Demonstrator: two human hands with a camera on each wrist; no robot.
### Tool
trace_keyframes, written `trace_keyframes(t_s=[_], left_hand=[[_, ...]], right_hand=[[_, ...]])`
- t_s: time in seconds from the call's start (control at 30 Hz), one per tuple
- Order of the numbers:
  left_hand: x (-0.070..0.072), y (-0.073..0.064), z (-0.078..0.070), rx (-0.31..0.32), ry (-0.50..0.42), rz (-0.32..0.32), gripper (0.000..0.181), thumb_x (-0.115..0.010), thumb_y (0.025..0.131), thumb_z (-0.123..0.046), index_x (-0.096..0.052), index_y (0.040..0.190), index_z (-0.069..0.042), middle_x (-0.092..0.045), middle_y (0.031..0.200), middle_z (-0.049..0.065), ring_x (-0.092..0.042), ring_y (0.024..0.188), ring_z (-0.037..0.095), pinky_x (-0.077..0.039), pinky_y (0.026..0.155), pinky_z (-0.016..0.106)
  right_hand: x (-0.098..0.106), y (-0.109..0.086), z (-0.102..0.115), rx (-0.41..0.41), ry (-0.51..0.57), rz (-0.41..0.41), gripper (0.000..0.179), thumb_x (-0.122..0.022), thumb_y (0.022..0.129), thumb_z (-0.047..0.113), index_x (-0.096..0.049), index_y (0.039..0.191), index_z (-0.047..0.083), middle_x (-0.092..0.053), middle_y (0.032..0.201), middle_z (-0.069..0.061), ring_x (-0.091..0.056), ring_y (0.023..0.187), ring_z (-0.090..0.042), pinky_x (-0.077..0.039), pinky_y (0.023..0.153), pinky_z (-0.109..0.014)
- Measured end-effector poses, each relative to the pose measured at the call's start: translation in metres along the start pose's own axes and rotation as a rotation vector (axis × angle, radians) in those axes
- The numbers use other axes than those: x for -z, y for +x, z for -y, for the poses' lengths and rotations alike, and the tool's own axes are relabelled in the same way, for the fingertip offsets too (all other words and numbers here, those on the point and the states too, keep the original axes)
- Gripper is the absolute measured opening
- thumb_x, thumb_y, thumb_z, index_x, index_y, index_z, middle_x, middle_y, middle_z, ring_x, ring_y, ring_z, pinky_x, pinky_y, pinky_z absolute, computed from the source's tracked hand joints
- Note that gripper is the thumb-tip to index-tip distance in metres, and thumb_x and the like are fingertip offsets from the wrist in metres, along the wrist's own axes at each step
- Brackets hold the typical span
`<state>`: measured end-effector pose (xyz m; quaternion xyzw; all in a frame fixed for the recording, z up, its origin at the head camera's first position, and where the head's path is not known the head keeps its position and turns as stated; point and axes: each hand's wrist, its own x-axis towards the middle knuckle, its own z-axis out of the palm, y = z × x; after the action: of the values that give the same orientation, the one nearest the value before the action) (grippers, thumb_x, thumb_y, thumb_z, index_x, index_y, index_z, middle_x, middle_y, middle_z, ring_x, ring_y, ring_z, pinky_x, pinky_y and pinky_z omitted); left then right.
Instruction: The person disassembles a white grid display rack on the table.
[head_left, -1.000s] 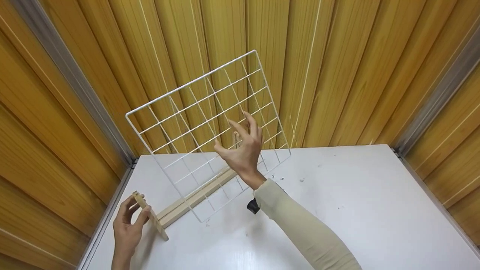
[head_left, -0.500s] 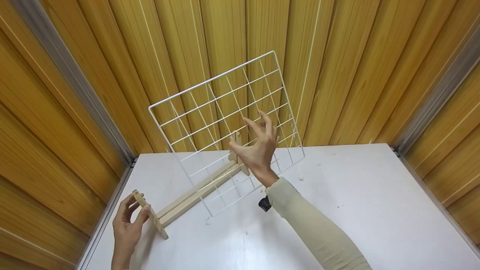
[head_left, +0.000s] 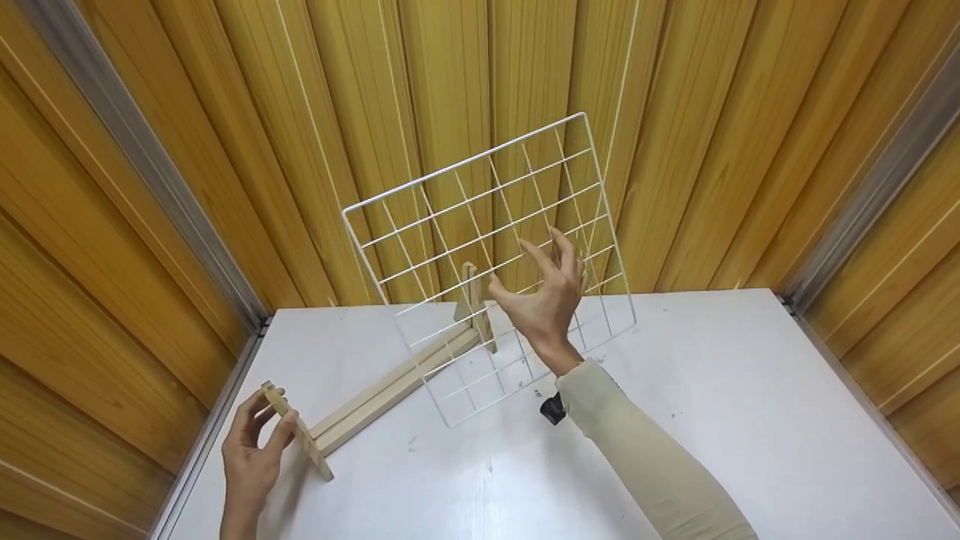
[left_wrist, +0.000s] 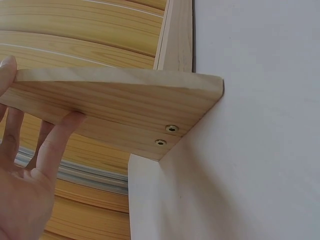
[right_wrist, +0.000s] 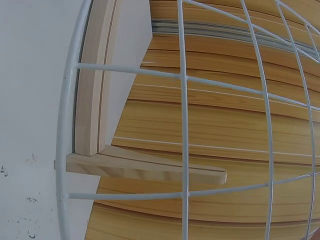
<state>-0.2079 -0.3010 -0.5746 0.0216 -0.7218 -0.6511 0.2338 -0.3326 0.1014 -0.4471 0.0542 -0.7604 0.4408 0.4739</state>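
Note:
In the head view, my left hand [head_left: 251, 461] pinches the near wooden end panel [head_left: 298, 431] of a wooden stand between thumb and fingers. Two brass-coloured bolts [left_wrist: 172, 128] show on that panel's outer face in the left wrist view. Paired wooden bars [head_left: 397, 386] run from it to a matching far end panel [head_left: 484, 326]. My right hand [head_left: 544, 304] grips a white wire grid panel [head_left: 464, 163] by its inner wires, thumb and fingers curved. The grid is held tilted and overlaps the far end of the stand in the head view.
The stand rests on a white tabletop [head_left: 712, 405] with small dark marks. Wood-look panel walls [head_left: 525, 67] rise at the back and both sides, with grey metal rails [head_left: 172, 165] in the corners. A black wrist camera [head_left: 553, 409] sits under the right sleeve.
My right hand has carried the wire grid panel to the right and slightly down, uncovering more of the stand's far end. The left hand keeps its hold on the near end panel.

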Motion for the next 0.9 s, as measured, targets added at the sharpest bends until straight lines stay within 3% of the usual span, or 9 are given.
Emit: trace_keyframes(t_s=[0.33,0.53,0.9], left_hand=[[0.0,0.002,0.004,-0.005,0.013,0.008,0.057,-0.071,0.098,0.008,-0.053,0.152,-0.002,-0.063,0.134,-0.005,-0.061,0.125,0.009,-0.065,0.088,0.019],[0.005,0.001,0.006,-0.005,0.051,-0.014,0.057,-0.072,0.098,0.008,-0.054,0.151,-0.002,-0.064,0.133,-0.009,-0.061,0.122,0.004,-0.065,0.086,0.015],[0.009,-0.002,0.004,-0.009,0.006,-0.023,0.056,-0.071,0.097,0.01,-0.055,0.149,-0.001,-0.065,0.133,-0.005,-0.062,0.122,0.008,-0.066,0.084,0.017]], right_hand=[[0.02,0.004,-0.019,-0.028,-0.047,-0.02,0.056,-0.097,0.067,0.026,-0.081,0.12,0.015,-0.056,0.152,-0.016,-0.05,0.139,-0.04,-0.036,0.116,-0.07],[0.028,0.002,-0.027,-0.056,-0.065,-0.028,0.055,-0.097,0.067,0.024,-0.081,0.119,0.015,-0.057,0.152,-0.013,-0.054,0.13,-0.042,-0.037,0.111,-0.067],[0.042,0.002,-0.043,-0.078,-0.087,-0.043,0.056,-0.097,0.067,0.027,-0.081,0.12,0.015,-0.056,0.152,-0.015,-0.052,0.137,-0.042,-0.036,0.11,-0.065]])
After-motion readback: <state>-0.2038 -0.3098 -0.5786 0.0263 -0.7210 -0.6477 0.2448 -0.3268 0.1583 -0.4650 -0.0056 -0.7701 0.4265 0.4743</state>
